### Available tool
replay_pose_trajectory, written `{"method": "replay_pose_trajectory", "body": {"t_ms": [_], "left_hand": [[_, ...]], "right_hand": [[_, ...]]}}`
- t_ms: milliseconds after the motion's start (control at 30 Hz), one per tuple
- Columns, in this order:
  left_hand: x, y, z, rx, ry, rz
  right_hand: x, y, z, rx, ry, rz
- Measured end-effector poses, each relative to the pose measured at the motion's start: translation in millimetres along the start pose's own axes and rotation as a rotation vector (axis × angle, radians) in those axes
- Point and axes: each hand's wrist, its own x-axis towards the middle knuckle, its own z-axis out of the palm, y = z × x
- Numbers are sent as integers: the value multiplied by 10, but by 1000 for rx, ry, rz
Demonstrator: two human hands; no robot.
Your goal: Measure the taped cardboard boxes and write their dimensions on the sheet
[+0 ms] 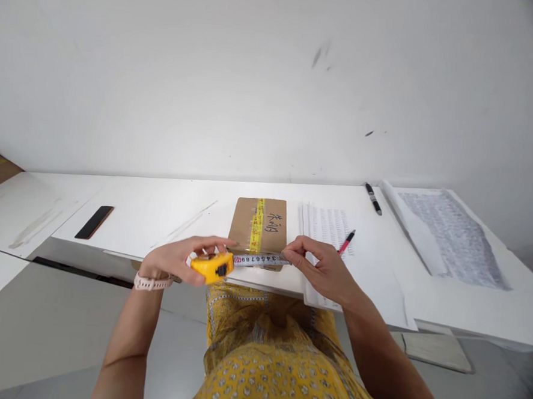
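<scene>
A small brown cardboard box (265,220) with a yellow tape stripe and handwriting on top lies on the white table (166,211) near its front edge. My left hand (179,257) is closed around a yellow tape measure case (212,266) at the box's front left corner. The white blade (258,260) runs along the box's front edge. My right hand (321,266) pinches the blade's end at the box's front right corner.
A printed sheet (332,227) with a red pen (347,242) on it lies right of the box. A black marker (373,199) and larger printed papers (449,235) lie farther right. A black phone (94,221) rests at the left. A white wall stands behind.
</scene>
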Motion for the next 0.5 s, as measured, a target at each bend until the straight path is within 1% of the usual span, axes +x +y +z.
{"method": "replay_pose_trajectory", "body": {"t_ms": [33,67,100,167,233,267,300,367,433,500], "left_hand": [[-17,36,113,12,-49,-5],[-30,41,238,-22,-78,-8],[-42,12,371,-110,-87,-9],[-70,-133,638,-392,-28,-8],[-112,-346,864,-644,75,29],[-135,-454,948,-741,125,76],[-158,-549,1009,-817,176,136],[-193,-676,1062,-913,299,265],[-199,-702,1038,-948,431,359],[-164,-642,965,-951,532,386]], "right_hand": [[-11,-74,-40,-19,-32,-47],[-17,-122,-69,-32,-61,-84],[-19,-139,-85,-33,-84,-108],[-5,-76,-73,4,-88,-131],[35,96,-9,9,-25,-173],[64,204,37,-39,13,-212],[99,315,87,-124,35,-257],[183,514,187,-346,24,-345],[277,643,271,-510,10,-405],[376,688,327,-579,34,-426]]}}
